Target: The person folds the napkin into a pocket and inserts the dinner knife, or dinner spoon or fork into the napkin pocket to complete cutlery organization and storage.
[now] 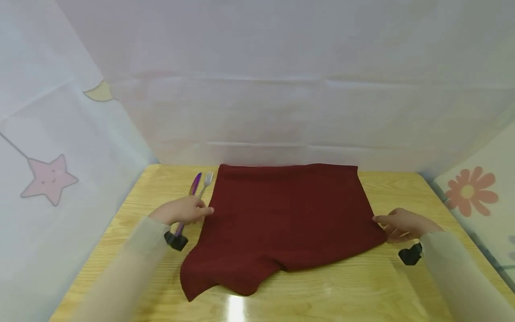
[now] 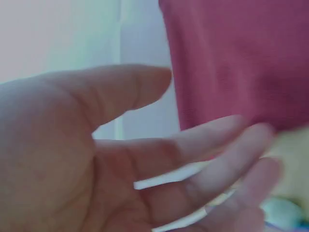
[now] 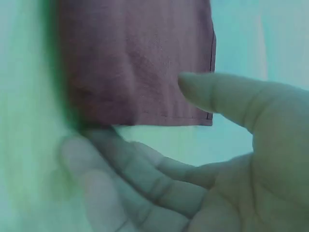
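Head view | left hand [image 1: 184, 210], right hand [image 1: 408, 222] spread beside red cloth [image 1: 287, 210], contact unclear | knife [image 1: 195, 184], fork [image 1: 208, 180] partly hidden

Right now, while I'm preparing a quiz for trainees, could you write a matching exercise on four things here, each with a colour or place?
1. Cloth
2. Fork
3. Knife
4. Right hand

A. Silvery, its tines between knife and cloth
B. Dark red
C. At the cloth's right edge
D. Mostly purple

Pairs: 1-B, 2-A, 3-D, 4-C
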Tool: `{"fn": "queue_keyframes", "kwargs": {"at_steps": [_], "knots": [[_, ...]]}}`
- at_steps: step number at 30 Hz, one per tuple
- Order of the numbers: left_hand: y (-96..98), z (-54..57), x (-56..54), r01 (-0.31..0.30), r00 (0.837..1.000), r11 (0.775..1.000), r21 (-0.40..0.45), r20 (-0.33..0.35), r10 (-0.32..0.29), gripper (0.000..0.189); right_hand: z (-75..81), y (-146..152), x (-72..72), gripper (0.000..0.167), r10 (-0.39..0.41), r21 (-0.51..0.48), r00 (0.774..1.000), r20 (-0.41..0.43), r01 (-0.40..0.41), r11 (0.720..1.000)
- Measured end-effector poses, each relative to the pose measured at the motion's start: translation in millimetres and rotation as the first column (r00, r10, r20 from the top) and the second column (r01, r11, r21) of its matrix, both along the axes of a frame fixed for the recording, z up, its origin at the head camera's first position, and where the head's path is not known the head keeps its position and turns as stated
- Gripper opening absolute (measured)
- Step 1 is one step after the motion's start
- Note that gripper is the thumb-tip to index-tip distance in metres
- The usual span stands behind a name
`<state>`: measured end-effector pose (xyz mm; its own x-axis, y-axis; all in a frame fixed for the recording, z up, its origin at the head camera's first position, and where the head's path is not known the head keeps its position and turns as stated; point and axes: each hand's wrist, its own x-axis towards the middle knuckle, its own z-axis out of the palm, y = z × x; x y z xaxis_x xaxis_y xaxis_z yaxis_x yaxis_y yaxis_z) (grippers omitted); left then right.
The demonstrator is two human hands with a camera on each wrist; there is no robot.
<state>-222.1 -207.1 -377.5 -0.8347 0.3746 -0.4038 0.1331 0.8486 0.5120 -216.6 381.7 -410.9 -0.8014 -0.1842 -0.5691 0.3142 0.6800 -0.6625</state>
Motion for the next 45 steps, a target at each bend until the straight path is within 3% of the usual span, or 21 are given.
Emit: {"fn": "queue_keyframes", "kwargs": {"at_steps": [4, 6, 8, 10, 12, 14, 17, 19, 21, 23, 26, 28, 30, 32, 35, 37, 39, 41, 43, 45], "knots": [[-25.1, -14.0, 45.8, -0.034, 0.983, 0.997, 0.075, 0.183, 0.020, 0.055, -8.1, 2.1, 17.6, 0.045, 0.033, -0.144, 0.994, 0.100, -0.018, 0.989], [-35.6, -21.8, 62.0, -0.043, 0.967, 0.990, 0.132, 0.255, 0.008, 0.057, -11.7, 2.9, 23.2, 0.041, 0.072, -0.244, 0.992, 0.107, -0.044, 0.969], [-43.5, -28.2, 72.2, -0.037, 0.958, 0.975, 0.218, 0.284, -0.027, 0.052, -14.8, 3.0, 27.7, 0.038, 0.129, -0.335, 0.990, 0.056, -0.103, 0.937], [-48.8, -32.9, 77.0, -0.025, 0.956, 0.948, 0.317, 0.286, -0.071, 0.044, -17.6, 1.7, 31.8, 0.038, 0.167, -0.363, 0.984, -0.055, -0.175, 0.915], [-51.6, -37.0, 79.3, 0.009, 0.960, 0.903, 0.430, 0.248, -0.128, 0.034, -20.1, -0.8, 35.5, 0.040, 0.199, -0.364, 0.964, -0.176, -0.252, 0.897], [-52.0, -40.5, 80.8, 0.022, 0.962, 0.838, 0.545, 0.215, -0.166, 0.033, -22.9, -4.9, 38.2, 0.042, 0.227, -0.370, 0.937, -0.264, -0.316, 0.874], [-50.1, -44.9, 83.9, 0.012, 0.959, 0.736, 0.677, 0.201, -0.201, 0.047, -26.2, -10.8, 41.4, 0.052, 0.271, -0.394, 0.906, -0.326, -0.391, 0.832], [-48.4, -47.2, 85.9, -0.008, 0.957, 0.684, 0.730, 0.204, -0.206, 0.057, -26.9, -13.6, 43.2, 0.060, 0.297, -0.398, 0.883, -0.363, -0.435, 0.808], [-48.1, -48.7, 88.0, -0.052, 0.959, 0.650, 0.758, 0.220, -0.180, 0.066, -25.5, -13.6, 45.3, 0.063, 0.282, -0.388, 0.874, -0.395, -0.437, 0.811], [-48.9, -48.7, 90.0, -0.112, 0.961, 0.621, 0.776, 0.243, -0.131, 0.070, -21.3, -10.8, 47.6, 0.060, 0.232, -0.362, 0.869, -0.436, -0.406, 0.839], [-52.9, -45.3, 95.1, -0.216, 0.953, 0.573, 0.790, 0.298, -0.052, 0.076, -10.1, -3.8, 50.9, 0.050, 0.122, -0.342, 0.874, -0.470, -0.308, 0.888], [-55.3, -42.9, 100.5, -0.255, 0.943, 0.554, 0.792, 0.330, -0.039, 0.079, -1.4, 1.2, 53.1, 0.047, 0.067, -0.340, 0.884, -0.464, -0.248, 0.907], [-55.9, -41.9, 105.8, -0.272, 0.927, 0.553, 0.787, 0.368, -0.069, 0.083, 5.1, 6.8, 54.2, 0.045, 0.050, -0.370, 0.910, -0.412, -0.217, 0.903], [-54.6, -42.8, 111.7, -0.276, 0.905, 0.556, 0.784, 0.406, -0.123, 0.086, 8.7, 11.9, 56.4, 0.046, 0.054, -0.431, 0.947, -0.317, -0.194, 0.881], [-50.5, -46.3, 118.9, -0.282, 0.881, 0.572, 0.770, 0.444, -0.164, 0.087, 7.7, 18.8, 61.4, 0.052, 0.084, -0.555, 0.983, -0.165, -0.163, 0.816], [-47.4, -48.1, 122.0, -0.284, 0.882, 0.594, 0.753, 0.448, -0.146, 0.087, 4.4, 22.0, 64.7, 0.055, 0.088, -0.629, 0.992, -0.092, -0.126, 0.767], [-45.2, -48.9, 124.8, -0.281, 0.893, 0.648, 0.708, 0.440, -0.095, 0.085, 0.5, 24.8, 67.0, 0.057, 0.086, -0.660, 0.994, -0.062, -0.106, 0.744], [-43.6, -48.4, 128.4, -0.268, 0.898, 0.714, 0.646, 0.435, -0.056, 0.080, -2.8, 28.4, 68.1, 0.057, 0.092, -0.656, 0.995, -0.032, -0.090, 0.749], [-42.8, -47.8, 133.6, -0.238, 0.894, 0.771, 0.591, 0.443, -0.063, 0.078, -6.6, 32.7, 68.5, 0.056, 0.115, -0.627, 0.993, 0.000, -0.089, 0.774], [-43.0, -46.9, 138.2, -0.175, 0.883, 0.817, 0.550, 0.454, -0.116, 0.061, -9.6, 37.9, 68.7, 0.055, 0.158, -0.608, 0.987, 0.040, -0.102, 0.788]]}}
